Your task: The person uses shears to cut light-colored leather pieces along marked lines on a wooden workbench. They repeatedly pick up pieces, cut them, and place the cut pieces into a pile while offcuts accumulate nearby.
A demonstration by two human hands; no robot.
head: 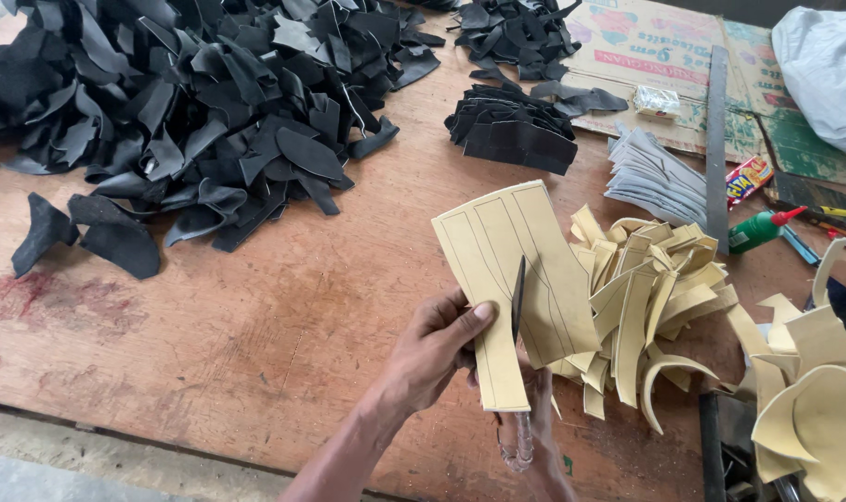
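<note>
My left hand [439,346] pinches the lower edge of a pale yellow sheet [525,270] marked with drawn pencil lines, held up above the table. A dark scissor blade [518,297] pokes up through a cut in the sheet. My right hand [539,437] is mostly hidden behind the sheet and grips the scissors by their clear handle [516,446].
A heap of yellow cut strips [641,307] lies to the right, with more yellow pieces [813,390] at the far right. Large black offcut pile [209,102] at back left, black stack [516,130], grey stack [650,177], metal ruler [717,149], green bottle [762,228], cardboard [655,56], white bag [827,70].
</note>
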